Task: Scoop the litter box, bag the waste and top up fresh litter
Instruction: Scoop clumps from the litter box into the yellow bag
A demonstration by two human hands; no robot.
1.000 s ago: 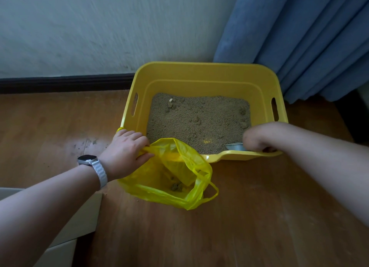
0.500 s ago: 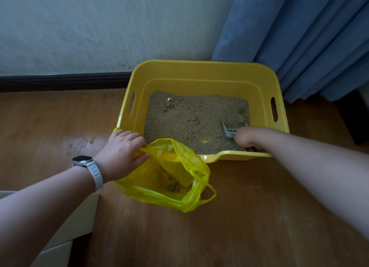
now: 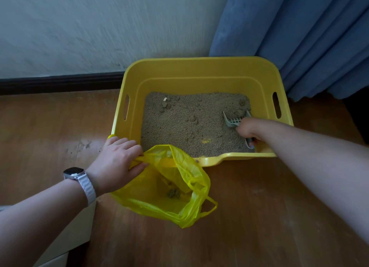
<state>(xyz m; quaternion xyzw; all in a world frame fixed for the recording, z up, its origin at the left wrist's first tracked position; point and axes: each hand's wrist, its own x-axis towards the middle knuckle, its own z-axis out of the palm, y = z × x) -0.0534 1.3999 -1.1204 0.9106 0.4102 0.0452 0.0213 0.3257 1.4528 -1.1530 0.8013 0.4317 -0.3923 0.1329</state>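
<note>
A yellow litter box [image 3: 199, 71] with brown litter [image 3: 183, 131] stands on the wooden floor against the wall. Clumps [image 3: 166, 105] lie at the litter's back left, and another clump [image 3: 240, 112] sits at the right, just beyond the scoop. My right hand [image 3: 247, 130] grips the handle of a pale grey slotted scoop [image 3: 232, 120], whose blade rests in the litter at the box's right side. My left hand [image 3: 117, 161] pinches the rim of a yellow plastic bag [image 3: 179, 205], held open at the box's front left corner. A small clump [image 3: 174, 193] lies inside the bag.
A blue curtain [image 3: 309, 37] hangs at the back right, touching the box's far corner. A white wall with a dark skirting board [image 3: 60, 82] runs behind. A white box edge [image 3: 60, 240] sits at the bottom left. Bare wooden floor [image 3: 249, 216] spreads in front.
My right hand has moved the scoop from the box's front edge deeper into the litter, toward the right-hand clump. The left hand keeps holding the bag open.
</note>
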